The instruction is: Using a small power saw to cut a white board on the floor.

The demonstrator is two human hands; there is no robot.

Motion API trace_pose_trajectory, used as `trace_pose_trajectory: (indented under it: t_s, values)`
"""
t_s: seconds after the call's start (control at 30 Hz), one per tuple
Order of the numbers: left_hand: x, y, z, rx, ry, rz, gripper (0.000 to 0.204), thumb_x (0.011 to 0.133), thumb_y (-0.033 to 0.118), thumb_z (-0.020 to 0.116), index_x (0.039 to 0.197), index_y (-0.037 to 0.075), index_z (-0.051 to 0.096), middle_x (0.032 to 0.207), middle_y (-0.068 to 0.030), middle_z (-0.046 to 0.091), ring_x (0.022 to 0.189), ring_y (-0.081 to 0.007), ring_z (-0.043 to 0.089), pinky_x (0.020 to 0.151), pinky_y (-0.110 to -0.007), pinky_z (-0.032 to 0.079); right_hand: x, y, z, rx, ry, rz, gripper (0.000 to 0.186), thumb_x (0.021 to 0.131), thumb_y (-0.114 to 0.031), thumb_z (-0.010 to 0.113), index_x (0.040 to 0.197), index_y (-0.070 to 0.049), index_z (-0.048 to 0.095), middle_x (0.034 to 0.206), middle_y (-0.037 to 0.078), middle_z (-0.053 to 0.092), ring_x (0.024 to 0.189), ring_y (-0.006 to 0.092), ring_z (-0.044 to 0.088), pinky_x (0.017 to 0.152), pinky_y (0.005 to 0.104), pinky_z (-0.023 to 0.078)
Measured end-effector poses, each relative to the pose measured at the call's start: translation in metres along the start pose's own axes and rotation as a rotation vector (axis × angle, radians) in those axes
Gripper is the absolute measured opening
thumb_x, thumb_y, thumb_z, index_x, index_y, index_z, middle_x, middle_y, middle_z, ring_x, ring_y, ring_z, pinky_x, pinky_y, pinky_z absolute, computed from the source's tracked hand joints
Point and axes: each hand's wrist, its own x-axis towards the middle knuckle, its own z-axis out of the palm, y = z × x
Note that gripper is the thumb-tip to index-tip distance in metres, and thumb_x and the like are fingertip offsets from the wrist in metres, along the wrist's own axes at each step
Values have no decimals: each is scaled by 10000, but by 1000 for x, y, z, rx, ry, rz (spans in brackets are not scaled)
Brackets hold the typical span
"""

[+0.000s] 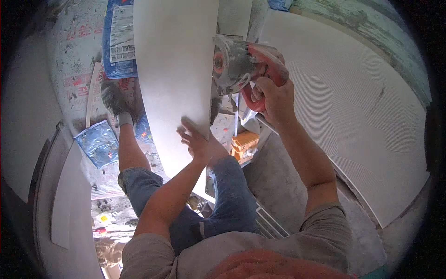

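A long white panel (174, 60) stretches away from me over my legs. My left hand (193, 139) lies on its near part, fingers spread and flat, gripping nothing. Along the panel's right edge sits a dusty handheld circular saw (237, 65) with a grey guard and a red body. My right hand (278, 97) is wrapped round the saw's red handle. The guard meets or overlaps the panel edge; I cannot see the blade or tell whether it is turning.
A large pale board with combed curved ridges (367, 107) lies to the right. At far left are a blue-and-white sack (120, 46) and a blue plastic packet (98, 144). An orange box (244, 143) sits below the saw. More white panels (72, 200) stand at the left.
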Motion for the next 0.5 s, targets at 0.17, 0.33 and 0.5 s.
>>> trace_pose_trajectory:
  t_s: [0.17, 0.33, 0.5]
  values:
    - [1, 3, 2, 2, -8, -25, 1231, 781, 345, 758, 1537, 111, -184, 1541, -370, -10, 1391, -613, 143, 1133, -630, 251, -3, 0, -1, 5, 6, -11, 129, 797, 41, 565, 920, 1, 564, 683, 52, 533, 540, 125, 498, 501, 288, 431]
    - [0, 2, -2, -25, 9, -32, 1227, 775, 370, 753, 1542, 124, -172, 1544, -368, -14, 1383, -627, 154, 1119, -635, 272, -2, 8, -4, -53, -30, -22, 112, 802, 42, 564, 907, 3, 568, 672, 44, 530, 550, 123, 511, 503, 289, 437]
    - [0, -3, -1, -14, 37, -13, 1264, 739, 461, 760, 1548, 135, -155, 1545, -367, -4, 1379, -627, 173, 1080, -640, 321, -6, 5, 0, -3, -20, -24, 116, 801, 49, 563, 908, 6, 566, 678, 45, 533, 549, 126, 513, 501, 292, 438]
